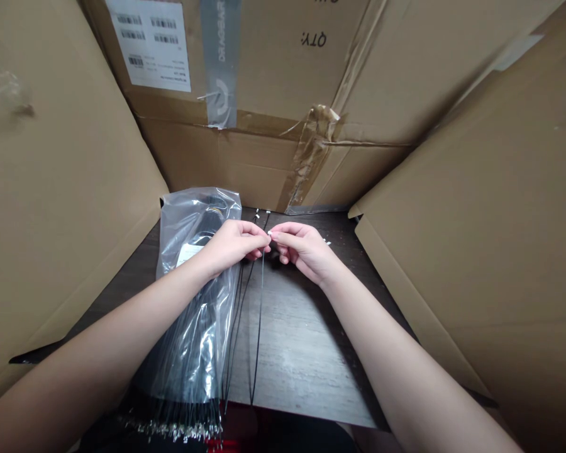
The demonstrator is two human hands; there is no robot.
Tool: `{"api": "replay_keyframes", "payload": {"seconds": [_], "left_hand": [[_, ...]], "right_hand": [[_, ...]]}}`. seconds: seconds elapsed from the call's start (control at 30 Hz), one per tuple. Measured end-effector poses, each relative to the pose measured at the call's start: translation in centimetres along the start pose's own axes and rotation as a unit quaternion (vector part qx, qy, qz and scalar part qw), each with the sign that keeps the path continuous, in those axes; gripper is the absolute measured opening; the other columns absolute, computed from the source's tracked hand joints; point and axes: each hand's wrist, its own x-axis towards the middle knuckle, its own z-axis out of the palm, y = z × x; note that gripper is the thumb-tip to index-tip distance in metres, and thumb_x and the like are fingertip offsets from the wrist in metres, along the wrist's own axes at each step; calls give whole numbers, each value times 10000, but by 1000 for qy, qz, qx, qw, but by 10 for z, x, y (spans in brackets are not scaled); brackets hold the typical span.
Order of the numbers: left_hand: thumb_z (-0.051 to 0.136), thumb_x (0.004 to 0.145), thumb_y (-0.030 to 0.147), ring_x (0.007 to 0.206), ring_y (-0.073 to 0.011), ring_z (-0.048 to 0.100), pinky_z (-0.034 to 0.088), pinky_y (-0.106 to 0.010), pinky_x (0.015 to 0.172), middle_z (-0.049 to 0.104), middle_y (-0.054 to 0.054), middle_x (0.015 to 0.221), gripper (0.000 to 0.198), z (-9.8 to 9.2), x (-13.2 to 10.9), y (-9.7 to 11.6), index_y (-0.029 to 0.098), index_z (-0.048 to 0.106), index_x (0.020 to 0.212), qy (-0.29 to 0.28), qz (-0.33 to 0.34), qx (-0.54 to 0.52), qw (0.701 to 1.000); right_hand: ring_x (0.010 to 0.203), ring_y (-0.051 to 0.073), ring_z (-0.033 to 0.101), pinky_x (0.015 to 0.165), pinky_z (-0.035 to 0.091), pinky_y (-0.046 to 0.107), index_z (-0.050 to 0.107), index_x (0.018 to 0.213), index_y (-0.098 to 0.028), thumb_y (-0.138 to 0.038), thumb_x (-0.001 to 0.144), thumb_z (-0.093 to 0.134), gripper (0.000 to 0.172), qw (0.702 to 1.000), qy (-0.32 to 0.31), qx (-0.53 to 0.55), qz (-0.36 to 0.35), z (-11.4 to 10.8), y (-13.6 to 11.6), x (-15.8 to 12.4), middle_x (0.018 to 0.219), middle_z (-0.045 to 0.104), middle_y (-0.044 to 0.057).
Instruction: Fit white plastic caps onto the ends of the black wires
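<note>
Left hand and right hand — fingers together, pinched at a small pale tip of a thin black wire, running down across the wood-grain worktop. Just beside the left hand, a clear plastic bag of bundled wires — cardboard sheets standing around.

Cardboard box panels stand left and right of the grip; taped carton wall beyond it; dark wood-grain tabletop beneath it.
</note>
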Motion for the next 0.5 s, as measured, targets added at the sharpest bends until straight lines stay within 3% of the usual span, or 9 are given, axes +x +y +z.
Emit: {"api": "replay_keyframes", "payload": {"seconds": [0.5], "left_hand": [[690,791,131,564,-70,569,470,-192,582,719,-39,702,100,1,-1,1,114,723,698,3,4,1,1000]], "right_hand": [[506,81,451,416,380,212,741,722,-166,-367,522,953,354,1000,1,3,-1,-1,2,1,572,601,-17]]}}
